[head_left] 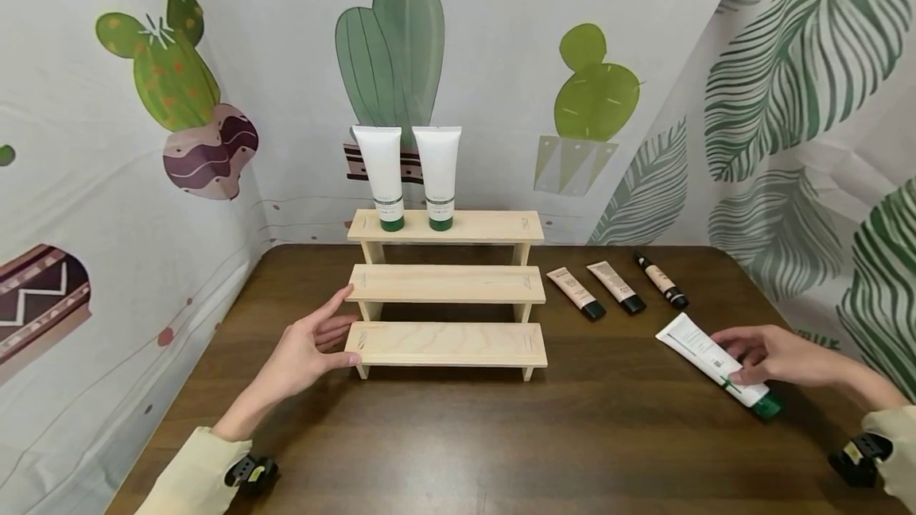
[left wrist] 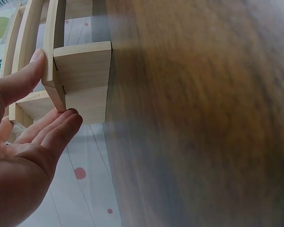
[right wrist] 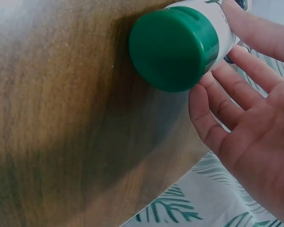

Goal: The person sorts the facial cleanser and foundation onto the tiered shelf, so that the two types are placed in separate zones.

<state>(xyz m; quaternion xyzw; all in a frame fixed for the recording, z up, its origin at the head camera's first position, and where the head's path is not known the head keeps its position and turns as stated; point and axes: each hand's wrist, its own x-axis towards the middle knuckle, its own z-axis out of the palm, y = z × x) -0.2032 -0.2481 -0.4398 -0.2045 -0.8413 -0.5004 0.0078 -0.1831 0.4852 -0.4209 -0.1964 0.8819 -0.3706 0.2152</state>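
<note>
A three-step wooden display stand (head_left: 447,344) stands on the table. My left hand (head_left: 304,348) holds its left end. In the left wrist view, the thumb (left wrist: 31,75) lies on the lowest board's top and the fingertips touch its end from below. Two white tubes, one on the left (head_left: 382,169) and one beside it (head_left: 439,169), stand upright on the top step, green caps down. At the right, my right hand (head_left: 776,356) grips a third white tube (head_left: 704,352) between thumb and fingers. This tube lies slanted, its green cap (right wrist: 168,49) toward me.
Behind the held tube lie two beige tubes with black caps, one nearer the stand (head_left: 572,290) and one beside it (head_left: 614,284), and a slimmer black-ended tube (head_left: 660,279). A patterned cloth (head_left: 494,46) hangs behind the dark wooden table (head_left: 444,451).
</note>
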